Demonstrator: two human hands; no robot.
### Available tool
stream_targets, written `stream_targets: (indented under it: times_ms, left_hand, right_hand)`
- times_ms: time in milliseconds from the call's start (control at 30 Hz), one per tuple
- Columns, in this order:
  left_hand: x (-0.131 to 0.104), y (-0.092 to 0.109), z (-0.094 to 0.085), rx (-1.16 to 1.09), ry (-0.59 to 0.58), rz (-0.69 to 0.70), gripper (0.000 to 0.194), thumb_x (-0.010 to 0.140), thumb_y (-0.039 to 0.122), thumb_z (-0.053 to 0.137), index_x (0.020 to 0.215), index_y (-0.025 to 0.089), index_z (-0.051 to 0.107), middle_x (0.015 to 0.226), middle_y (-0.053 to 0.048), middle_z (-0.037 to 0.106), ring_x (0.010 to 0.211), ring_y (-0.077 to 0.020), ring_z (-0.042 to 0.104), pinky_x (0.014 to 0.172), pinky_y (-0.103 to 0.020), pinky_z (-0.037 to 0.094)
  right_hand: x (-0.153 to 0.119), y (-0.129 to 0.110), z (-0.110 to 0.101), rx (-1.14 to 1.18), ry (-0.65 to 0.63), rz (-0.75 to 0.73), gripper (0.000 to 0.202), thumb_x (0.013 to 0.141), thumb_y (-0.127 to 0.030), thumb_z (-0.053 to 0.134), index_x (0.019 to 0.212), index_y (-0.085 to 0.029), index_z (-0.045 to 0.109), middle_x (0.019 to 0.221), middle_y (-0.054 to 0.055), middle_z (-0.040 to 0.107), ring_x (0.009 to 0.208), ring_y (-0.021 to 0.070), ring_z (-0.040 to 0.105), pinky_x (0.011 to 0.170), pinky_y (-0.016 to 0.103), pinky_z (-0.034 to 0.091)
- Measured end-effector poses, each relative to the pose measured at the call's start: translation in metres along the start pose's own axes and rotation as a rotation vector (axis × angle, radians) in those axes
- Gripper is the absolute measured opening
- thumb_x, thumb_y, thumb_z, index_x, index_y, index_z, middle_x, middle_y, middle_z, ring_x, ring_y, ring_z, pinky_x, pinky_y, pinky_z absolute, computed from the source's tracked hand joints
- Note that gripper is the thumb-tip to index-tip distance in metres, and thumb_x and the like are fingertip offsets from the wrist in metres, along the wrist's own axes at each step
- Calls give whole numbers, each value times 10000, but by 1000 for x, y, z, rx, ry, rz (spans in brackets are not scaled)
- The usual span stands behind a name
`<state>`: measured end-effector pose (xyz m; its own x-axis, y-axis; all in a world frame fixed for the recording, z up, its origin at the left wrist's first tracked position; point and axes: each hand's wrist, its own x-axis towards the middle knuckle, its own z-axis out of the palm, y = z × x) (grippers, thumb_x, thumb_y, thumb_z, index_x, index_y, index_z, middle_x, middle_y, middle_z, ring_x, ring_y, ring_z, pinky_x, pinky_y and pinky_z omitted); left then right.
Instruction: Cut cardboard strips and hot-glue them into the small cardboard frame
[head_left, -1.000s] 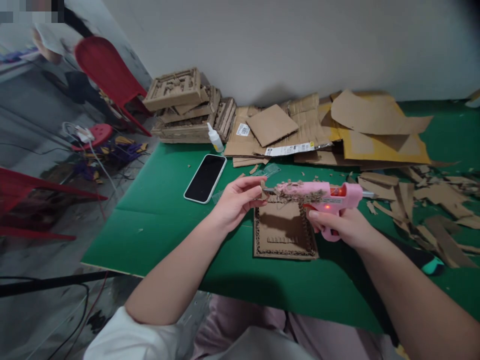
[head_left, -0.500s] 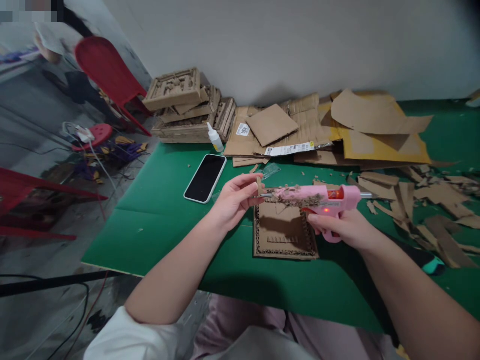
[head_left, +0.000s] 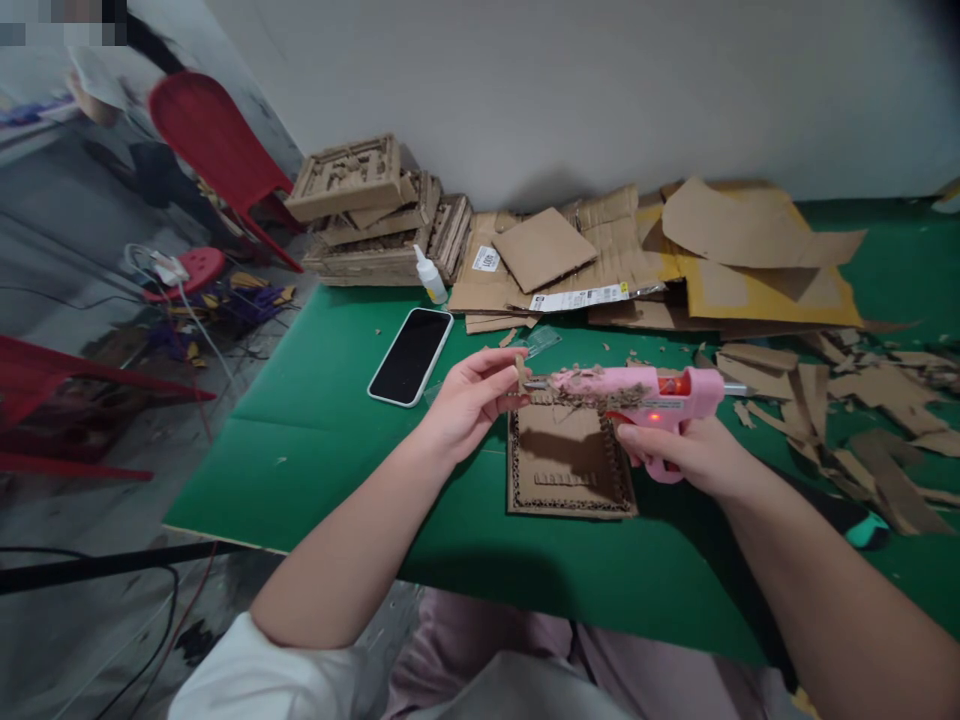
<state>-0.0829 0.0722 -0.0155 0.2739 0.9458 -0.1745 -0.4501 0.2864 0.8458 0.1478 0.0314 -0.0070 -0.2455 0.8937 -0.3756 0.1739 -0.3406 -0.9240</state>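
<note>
My right hand (head_left: 686,455) is wrapped round the handle of a pink hot glue gun (head_left: 626,390), whose red light glows and whose barrel is crusted with cardboard bits. Its metal nozzle points left, at a small cardboard strip (head_left: 521,374) pinched between the thumb and fingers of my left hand (head_left: 476,395). Whether nozzle and strip touch, I cannot tell. Below the gun a square cardboard panel (head_left: 559,450) lies flat on the green table (head_left: 337,460), its edges lined with corrugated strips. The gun hides part of its far edge.
A phone (head_left: 411,357) and a white glue bottle (head_left: 430,276) are left of the panel. Stacked cardboard frames (head_left: 352,180) stand behind them. Cardboard sheets (head_left: 544,255) lie along the wall. Scraps (head_left: 862,400) and a black-and-green-handled tool (head_left: 855,515) are at right. A red chair (head_left: 214,150) stands left.
The glue gun has shifted very slightly, its nozzle staying close to the strip. My left hand keeps its pinch on the strip, and the panel has not moved.
</note>
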Motion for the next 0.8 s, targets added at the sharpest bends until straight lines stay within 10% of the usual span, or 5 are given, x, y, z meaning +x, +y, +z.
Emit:
stream_targets:
  times_ms: [433, 800]
  left_hand:
    - [-1, 0, -1, -8, -41, -16, 253, 668, 235, 754, 902, 192, 668, 753, 8, 672, 674, -95, 647, 593, -180, 544]
    - [-1, 0, -1, -44, -61, -36, 237, 667, 218, 752, 891, 193, 677, 779, 15, 659, 662, -88, 636, 581, -185, 549]
  right_hand:
    - [2, -2, -6, 87, -101, -244, 283, 685, -456, 649, 679, -176, 610, 675, 26, 603, 507, 102, 485, 462, 244, 405]
    - [3, 1, -4, 91, -73, -172, 278, 669, -445, 687, 751, -186, 628, 718, 23, 651, 511, 92, 489, 451, 223, 392]
